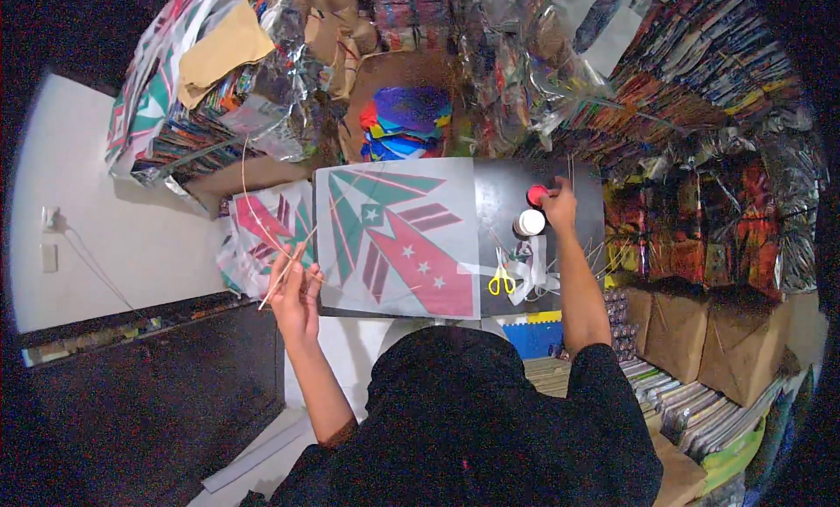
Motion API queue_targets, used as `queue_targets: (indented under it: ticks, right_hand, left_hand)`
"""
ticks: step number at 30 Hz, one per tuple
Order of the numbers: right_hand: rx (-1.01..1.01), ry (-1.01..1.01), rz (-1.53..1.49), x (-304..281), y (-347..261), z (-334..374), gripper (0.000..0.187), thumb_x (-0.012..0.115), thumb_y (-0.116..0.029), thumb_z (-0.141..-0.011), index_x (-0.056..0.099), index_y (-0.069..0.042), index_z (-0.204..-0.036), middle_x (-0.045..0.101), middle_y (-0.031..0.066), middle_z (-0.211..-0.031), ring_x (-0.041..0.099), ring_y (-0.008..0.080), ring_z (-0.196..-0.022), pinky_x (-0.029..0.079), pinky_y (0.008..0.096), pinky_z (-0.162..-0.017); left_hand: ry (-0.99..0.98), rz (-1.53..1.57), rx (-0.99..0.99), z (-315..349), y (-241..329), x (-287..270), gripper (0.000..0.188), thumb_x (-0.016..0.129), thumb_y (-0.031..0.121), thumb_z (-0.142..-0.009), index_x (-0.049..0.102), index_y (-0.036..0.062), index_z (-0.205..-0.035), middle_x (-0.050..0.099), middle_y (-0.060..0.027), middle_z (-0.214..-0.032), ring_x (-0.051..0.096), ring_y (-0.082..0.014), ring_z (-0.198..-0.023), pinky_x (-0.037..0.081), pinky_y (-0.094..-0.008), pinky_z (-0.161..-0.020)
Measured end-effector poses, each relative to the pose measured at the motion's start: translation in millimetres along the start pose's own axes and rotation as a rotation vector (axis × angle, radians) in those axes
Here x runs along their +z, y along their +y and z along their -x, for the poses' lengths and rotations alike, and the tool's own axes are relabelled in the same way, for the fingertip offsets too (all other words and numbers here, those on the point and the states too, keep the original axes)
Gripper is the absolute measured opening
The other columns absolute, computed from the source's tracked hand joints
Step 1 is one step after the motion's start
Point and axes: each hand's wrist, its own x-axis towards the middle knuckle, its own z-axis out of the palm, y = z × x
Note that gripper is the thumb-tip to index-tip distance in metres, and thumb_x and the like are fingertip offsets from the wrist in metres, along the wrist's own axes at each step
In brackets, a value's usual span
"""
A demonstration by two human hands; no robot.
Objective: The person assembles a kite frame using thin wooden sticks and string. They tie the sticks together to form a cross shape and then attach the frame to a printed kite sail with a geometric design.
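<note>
My left hand point(296, 297), off the left edge of the table, has its fingers closed round thin bamboo sticks point(262, 304); one long, bowed strip point(244, 170) rises from there. At the table's far right, my right hand point(562, 208) pinches a small red round object point(536, 195), perhaps a lid or a spool. Just nearer stands a jar with a white top point(529, 223). Between my hands lies a flat printed sheet point(407, 236) in white, green and red with stars. Yellow-handled scissors point(500, 279) rest to its right, beside crumpled white strips point(528, 279).
The dark table point(500, 183) is hemmed in by stacked bundles point(691, 78) at the back and right. A similar printed sheet point(267, 236) hangs at its left. Brown paper packages point(744, 349) stand at the right, and a box with colourful folded pieces point(407, 122) lies behind.
</note>
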Motion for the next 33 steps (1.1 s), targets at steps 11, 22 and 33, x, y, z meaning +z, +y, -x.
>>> queue_targets:
  ticks: [11, 22, 33]
  right_hand:
    - [-0.301, -0.046, -0.129, -82.7, -75.7, 62.5, 0.063, 0.071, -0.006, -0.078, 0.049, -0.007, -0.137, 0.070, 0.0125, -0.090, 0.067, 0.0275, -0.081, 0.053, 0.0405, -0.077]
    - [-0.466, -0.076, 0.228, -90.1, -90.2, 115.3, 0.066, 0.073, -0.009, -0.079, 0.048, -0.011, -0.140, 0.064, 0.0132, -0.108, 0.059, 0.0310, -0.104, 0.041, 0.0443, -0.098]
    - [-0.598, 0.005, 0.234, -76.1, -77.3, 119.7, 0.063, 0.071, -0.014, -0.083, 0.046, -0.007, -0.141, 0.065, 0.0146, -0.109, 0.061, 0.0328, -0.102, 0.041, 0.0445, -0.099]
  left_hand:
    - [-0.033, -0.042, -0.022, -7.9, 1.5, 9.0, 0.049, 0.065, 0.010, -0.095, 0.047, 0.0020, -0.140, 0.063, -0.0149, -0.129, 0.070, -0.0186, -0.090, 0.060, -0.0332, -0.078]
    - [-0.087, -0.002, 0.006, -6.2, 12.4, -5.6, 0.047, 0.066, 0.009, -0.095, 0.049, 0.0009, -0.138, 0.064, -0.0148, -0.126, 0.070, -0.0185, -0.089, 0.061, -0.0316, -0.077]
    - [-0.102, 0.007, 0.008, -5.1, 17.9, -18.6, 0.045, 0.063, 0.007, -0.095, 0.049, 0.0007, -0.138, 0.063, -0.0161, -0.129, 0.071, -0.0187, -0.088, 0.062, -0.0302, -0.075]
